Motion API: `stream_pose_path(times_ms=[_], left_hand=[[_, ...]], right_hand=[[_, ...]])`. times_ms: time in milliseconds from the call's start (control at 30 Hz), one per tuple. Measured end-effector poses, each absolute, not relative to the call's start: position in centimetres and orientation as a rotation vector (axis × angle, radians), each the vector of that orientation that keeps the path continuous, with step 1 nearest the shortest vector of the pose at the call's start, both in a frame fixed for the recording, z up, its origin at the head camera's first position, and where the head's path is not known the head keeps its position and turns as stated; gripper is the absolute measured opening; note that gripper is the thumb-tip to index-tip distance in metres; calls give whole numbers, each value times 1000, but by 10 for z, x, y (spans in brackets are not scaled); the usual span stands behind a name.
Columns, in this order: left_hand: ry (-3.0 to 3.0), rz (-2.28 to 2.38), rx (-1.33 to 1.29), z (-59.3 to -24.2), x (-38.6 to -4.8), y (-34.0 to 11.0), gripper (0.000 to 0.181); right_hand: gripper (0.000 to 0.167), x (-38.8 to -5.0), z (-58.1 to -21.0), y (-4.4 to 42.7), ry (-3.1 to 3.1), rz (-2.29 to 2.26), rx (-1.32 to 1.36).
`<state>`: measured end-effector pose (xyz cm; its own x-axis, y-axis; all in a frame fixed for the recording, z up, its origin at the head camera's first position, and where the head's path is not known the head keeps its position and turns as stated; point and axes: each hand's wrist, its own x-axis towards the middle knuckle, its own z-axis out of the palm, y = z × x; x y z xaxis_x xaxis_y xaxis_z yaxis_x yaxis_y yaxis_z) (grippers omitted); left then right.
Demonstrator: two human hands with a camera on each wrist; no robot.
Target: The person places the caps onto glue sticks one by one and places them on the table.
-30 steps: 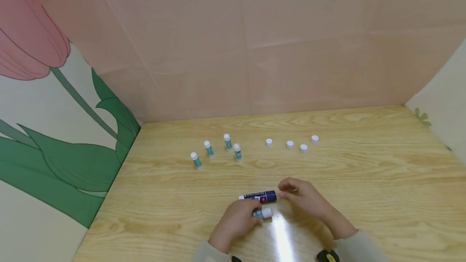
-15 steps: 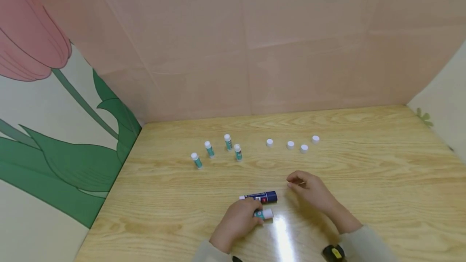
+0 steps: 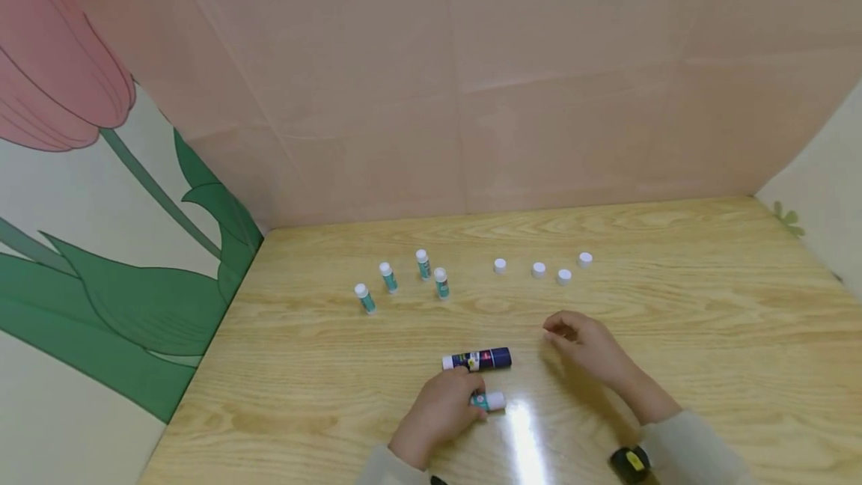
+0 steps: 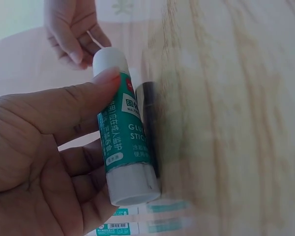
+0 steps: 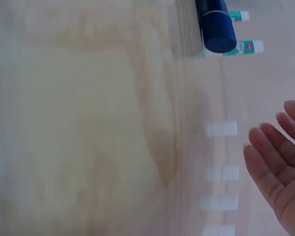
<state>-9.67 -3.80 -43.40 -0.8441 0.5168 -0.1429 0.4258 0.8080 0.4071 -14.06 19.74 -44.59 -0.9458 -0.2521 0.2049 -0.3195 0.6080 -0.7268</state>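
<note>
My left hand grips a teal-and-white glue stick low over the near middle of the table, its thumb across the label in the left wrist view, where the white-capped glue stick is tilted. Just beyond it a larger dark blue glue stick lies on its side, blue end to the right. My right hand hovers to the right with loosely bent fingers. In the right wrist view the hand has nothing between its fingers, and the dark blue stick's end shows at the top.
Several small teal glue sticks stand upright at the back left of the table. Several white caps sit to their right. A pinkish cloth wall closes off the back edge.
My right hand has drawn away from the dark blue stick's end, moving right and farther back. The dark blue stick has turned slightly, its label showing more. The left hand keeps its hold.
</note>
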Motion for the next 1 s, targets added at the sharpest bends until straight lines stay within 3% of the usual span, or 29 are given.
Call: stream_pose_path(times_ms=[1000], left_hand=[[2730, 543, 596, -439, -102, -42, 21]], right_hand=[[9, -159, -446, 218, -2804, 1164, 480]])
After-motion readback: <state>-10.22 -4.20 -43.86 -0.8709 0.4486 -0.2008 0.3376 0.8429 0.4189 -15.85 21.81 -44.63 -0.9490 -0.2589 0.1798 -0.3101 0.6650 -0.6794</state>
